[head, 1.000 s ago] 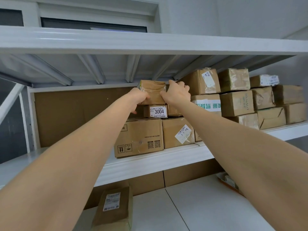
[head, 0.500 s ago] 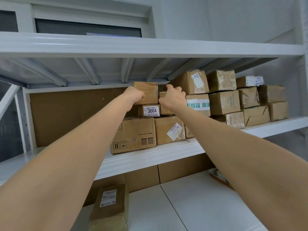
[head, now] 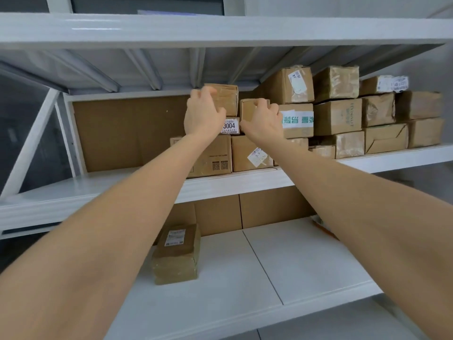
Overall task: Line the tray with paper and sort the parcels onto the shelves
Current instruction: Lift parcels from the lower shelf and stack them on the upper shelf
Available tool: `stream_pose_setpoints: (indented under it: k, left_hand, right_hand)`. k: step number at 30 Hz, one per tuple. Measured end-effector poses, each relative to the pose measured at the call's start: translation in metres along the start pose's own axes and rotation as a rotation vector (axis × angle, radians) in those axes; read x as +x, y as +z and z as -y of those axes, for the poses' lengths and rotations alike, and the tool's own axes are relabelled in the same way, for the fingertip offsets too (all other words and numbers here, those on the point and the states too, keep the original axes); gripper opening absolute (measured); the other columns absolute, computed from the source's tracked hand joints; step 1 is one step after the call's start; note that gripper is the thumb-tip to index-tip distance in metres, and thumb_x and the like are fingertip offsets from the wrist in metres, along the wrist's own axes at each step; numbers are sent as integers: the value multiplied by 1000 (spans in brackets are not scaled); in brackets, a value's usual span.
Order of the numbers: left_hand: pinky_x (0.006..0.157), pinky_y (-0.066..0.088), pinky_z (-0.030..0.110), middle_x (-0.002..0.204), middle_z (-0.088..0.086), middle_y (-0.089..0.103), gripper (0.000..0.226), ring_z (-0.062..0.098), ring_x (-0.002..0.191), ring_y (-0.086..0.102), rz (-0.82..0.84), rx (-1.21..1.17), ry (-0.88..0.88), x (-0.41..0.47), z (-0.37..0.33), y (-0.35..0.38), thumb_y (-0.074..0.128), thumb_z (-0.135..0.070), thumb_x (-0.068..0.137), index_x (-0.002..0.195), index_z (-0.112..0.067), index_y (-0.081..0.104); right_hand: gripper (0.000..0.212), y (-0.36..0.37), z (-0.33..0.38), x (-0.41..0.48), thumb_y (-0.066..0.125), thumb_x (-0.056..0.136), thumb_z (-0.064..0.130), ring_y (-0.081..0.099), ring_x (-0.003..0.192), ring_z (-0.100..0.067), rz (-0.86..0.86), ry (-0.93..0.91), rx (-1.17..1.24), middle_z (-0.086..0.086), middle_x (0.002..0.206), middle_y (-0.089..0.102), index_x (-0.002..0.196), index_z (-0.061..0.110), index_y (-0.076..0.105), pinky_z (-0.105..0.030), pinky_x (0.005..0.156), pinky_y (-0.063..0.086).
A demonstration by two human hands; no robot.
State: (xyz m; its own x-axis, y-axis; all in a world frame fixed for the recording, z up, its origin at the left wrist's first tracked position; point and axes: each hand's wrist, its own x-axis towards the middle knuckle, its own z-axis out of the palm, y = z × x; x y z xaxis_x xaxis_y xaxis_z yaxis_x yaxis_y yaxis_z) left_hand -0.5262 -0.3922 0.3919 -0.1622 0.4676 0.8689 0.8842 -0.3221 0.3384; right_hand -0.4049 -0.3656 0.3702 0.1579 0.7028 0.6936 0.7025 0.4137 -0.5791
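A small taped brown parcel [head: 226,98] sits on top of the parcel with the 3004 label [head: 230,126], on the middle shelf [head: 245,182]. My left hand [head: 203,114] is at that parcel's left front, its fingers loosely spread and its grip gone. My right hand [head: 263,119] hovers in front of another small parcel [head: 247,107] just to the right. Its fingers are loosely curled and I see nothing held in them. Both forearms reach up from the bottom corners.
Stacked brown parcels [head: 338,116] fill the right half of the middle shelf. Its left half shows bare board. One taped parcel [head: 177,253] lies on the lower shelf [head: 282,266]. An upper shelf [head: 220,30] runs close overhead. A diagonal frame brace [head: 31,141] stands at the left.
Both hands gripped the small top parcel while setting it on the stack. Now they have let go of it and drawn back a little. The view has tilted down slightly.
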Motion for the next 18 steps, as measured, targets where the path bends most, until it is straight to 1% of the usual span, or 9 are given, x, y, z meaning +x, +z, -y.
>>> stream_pose_setpoints:
  k: [2, 3, 5, 7, 8, 10, 11, 16, 18]
  left_hand:
    - [86, 47, 26, 131, 3, 49, 35, 17, 115, 51, 17, -25, 80, -23, -6, 3, 55, -15, 91, 126, -19, 51]
    - [82, 47, 26, 127, 2, 51, 32, 16, 111, 53, 38, -29, 130, -36, -8, 4, 54, -14, 91, 122, -18, 53]
    - [70, 41, 23, 121, 0, 54, 26, 14, 101, 55, 114, -3, 220, -65, -10, 11, 50, -14, 92, 117, -16, 56]
    - [64, 38, 22, 113, -1, 58, 21, 14, 95, 56, 176, 18, 269, -93, -8, 19, 47, -16, 94, 112, -17, 59]
    - [63, 41, 25, 109, -2, 60, 19, 15, 93, 57, 194, 10, 262, -107, -6, 23, 46, -18, 95, 110, -17, 59]
    - [69, 50, 31, 105, -2, 63, 18, 15, 90, 59, 248, -6, 220, -129, 2, 31, 47, -18, 95, 108, -17, 59]
    - [71, 51, 33, 105, -3, 64, 18, 16, 90, 59, 285, 5, 197, -138, 6, 35, 47, -18, 95, 109, -17, 58]
    - [78, 52, 38, 109, 0, 62, 20, 21, 96, 59, 482, 107, 92, -171, 41, 54, 47, -22, 95, 109, -18, 61]
    - [78, 50, 35, 111, 1, 58, 22, 20, 97, 58, 571, 149, 26, -182, 61, 61, 49, -24, 94, 112, -19, 60]
  right_hand:
    - [53, -2, -7, -16, 62, 90, 25, 36, 131, -31, -9, -25, 38, -12, 142, 37, 137, 16, 39, -40, 103, 39]
    - [48, -2, -10, -24, 61, 90, 25, 38, 128, -29, -12, -37, 55, -10, 139, 39, 133, 16, 42, -38, 99, 39]
    - [38, -1, -21, -42, 60, 89, 24, 40, 122, -26, -17, -53, 87, -8, 133, 43, 124, 15, 47, -34, 92, 38]
    - [27, 2, -36, -61, 56, 91, 20, 42, 118, -25, -7, -72, 81, -8, 128, 46, 116, 14, 50, -32, 86, 37]
    - [23, 5, -45, -70, 54, 92, 17, 44, 117, -25, 2, -80, 66, -7, 126, 47, 114, 13, 51, -32, 85, 37]
    - [17, 11, -64, -87, 53, 92, 15, 45, 116, -24, 33, -82, 41, -7, 124, 49, 110, 14, 52, -33, 85, 42]
    - [16, 15, -72, -94, 53, 92, 13, 46, 115, -23, 50, -82, 30, -6, 123, 50, 108, 15, 52, -34, 86, 45]
    - [14, 42, -101, -127, 53, 90, 11, 49, 105, -22, 165, -83, -23, -4, 114, 50, 104, 16, 54, -34, 76, 47]
    - [15, 56, -110, -138, 52, 90, 12, 49, 104, -23, 207, -78, -34, -4, 114, 49, 104, 16, 55, -35, 75, 49]
